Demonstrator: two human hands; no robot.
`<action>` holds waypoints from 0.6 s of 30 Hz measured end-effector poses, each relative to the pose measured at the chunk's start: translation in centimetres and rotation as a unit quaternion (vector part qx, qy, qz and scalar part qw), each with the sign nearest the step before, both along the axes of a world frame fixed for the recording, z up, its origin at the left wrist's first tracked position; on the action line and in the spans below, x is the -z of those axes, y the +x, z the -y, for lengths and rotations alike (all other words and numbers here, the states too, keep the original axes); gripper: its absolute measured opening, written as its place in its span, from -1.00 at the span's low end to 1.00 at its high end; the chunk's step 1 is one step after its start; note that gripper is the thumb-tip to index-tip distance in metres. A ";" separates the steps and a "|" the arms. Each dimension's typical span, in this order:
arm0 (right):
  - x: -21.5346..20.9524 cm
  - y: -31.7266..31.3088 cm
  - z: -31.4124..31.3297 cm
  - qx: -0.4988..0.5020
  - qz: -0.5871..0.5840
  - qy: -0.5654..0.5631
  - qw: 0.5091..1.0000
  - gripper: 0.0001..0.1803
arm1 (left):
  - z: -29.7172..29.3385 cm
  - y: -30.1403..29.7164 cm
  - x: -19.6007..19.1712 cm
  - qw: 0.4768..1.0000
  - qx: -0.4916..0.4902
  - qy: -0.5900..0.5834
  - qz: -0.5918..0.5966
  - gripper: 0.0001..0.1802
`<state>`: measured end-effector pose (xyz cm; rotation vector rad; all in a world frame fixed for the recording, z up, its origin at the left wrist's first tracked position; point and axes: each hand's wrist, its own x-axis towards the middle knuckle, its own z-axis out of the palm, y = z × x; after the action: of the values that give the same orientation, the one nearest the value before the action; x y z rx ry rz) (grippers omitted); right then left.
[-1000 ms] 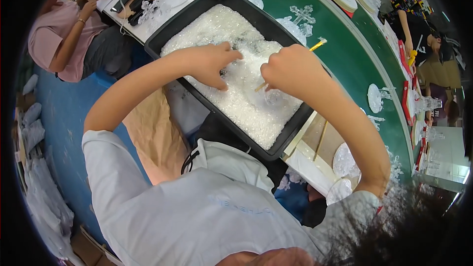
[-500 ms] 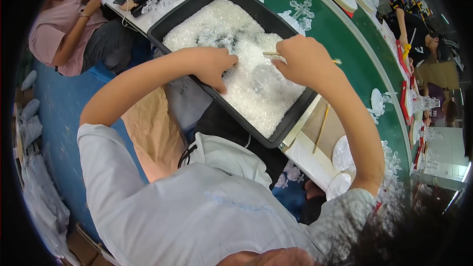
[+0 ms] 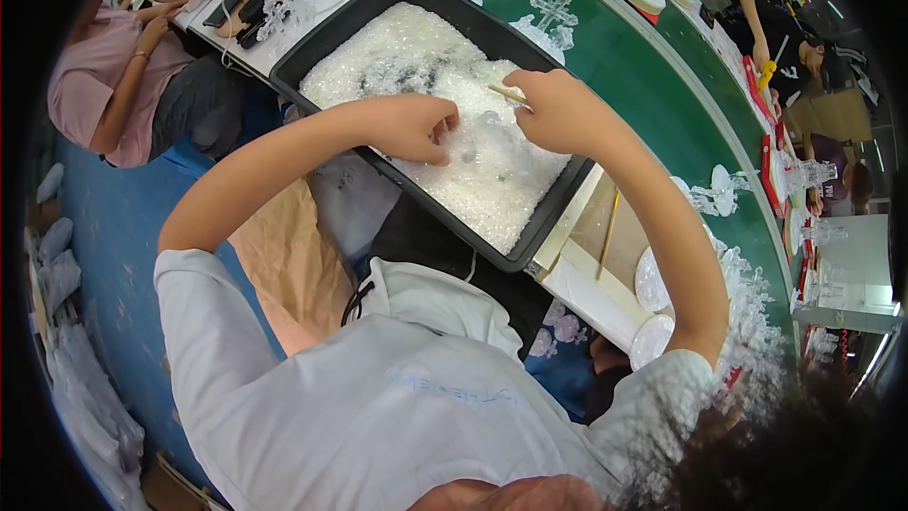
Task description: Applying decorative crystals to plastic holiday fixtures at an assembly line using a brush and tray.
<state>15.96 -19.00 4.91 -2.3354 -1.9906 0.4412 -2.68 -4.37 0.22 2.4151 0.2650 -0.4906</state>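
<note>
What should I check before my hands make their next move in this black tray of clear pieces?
1. Left hand down among the clear pieces in the tray: ok, its fingers are curled into the heap.
2. Right hand grips the thin pale stick: ok, the stick juts out past the fingers.
3. Something actually pinched in the left hand: cannot tell, the fingers hide it.
4. Black tray sits fully on the bench: not ok, its near corner juts past the edge over the lap.
5. Space between the two hands: ok, they are apart over the heap.
</note>
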 end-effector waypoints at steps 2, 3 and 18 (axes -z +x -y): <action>0.2 0.1 0.2 0.006 -0.001 -0.001 1.000 -0.59 | 0.2 0.3 -0.1 0.979 -0.034 -0.178 0.092 -0.53; 0.2 0.1 0.7 0.028 -0.026 0.027 0.999 -0.60 | -0.1 0.3 -0.3 0.982 -0.037 -0.128 0.131 -0.58; 2.5 -5.5 4.8 0.184 -0.081 0.212 0.957 -0.69 | -3.0 2.0 -2.7 0.938 -0.173 -0.194 0.229 -0.48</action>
<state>10.47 -23.85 2.40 -2.2304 -1.3677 0.1563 -0.68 -1.37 2.92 1.9647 0.3406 0.1713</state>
